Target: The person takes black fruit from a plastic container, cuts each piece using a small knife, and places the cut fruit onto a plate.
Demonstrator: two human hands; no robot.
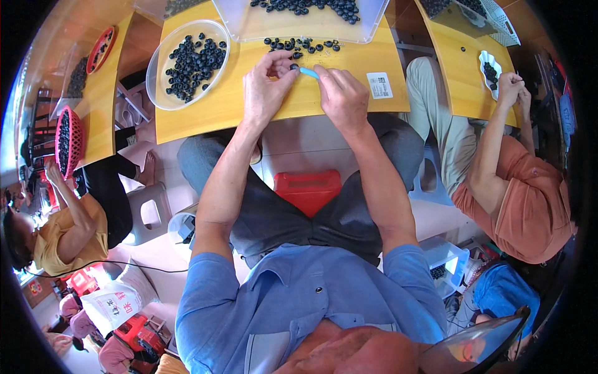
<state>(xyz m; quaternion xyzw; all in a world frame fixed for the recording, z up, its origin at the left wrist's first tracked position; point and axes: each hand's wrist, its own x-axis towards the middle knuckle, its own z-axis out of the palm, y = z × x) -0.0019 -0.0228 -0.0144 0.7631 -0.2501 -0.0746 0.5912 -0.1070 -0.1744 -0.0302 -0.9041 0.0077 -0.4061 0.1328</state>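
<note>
Across the yellow table (349, 93), a clear oval bowl (156, 68) already holds many dark round fruits, while more wait in the clear tray (249, 25) and loose beside it. Left hand (265, 87) pinches one dark fruit (294, 67); right hand (342, 96) grips a small blue tool (309, 73) against it.

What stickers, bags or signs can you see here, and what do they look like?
White label: small rectangle with dark print, stuck on the yellow table, just right of the right hand.
White sack: bulging bag with red markings, on the floor at lower left.
Red sign: small square, far lower left, too blurred to describe further.
</note>
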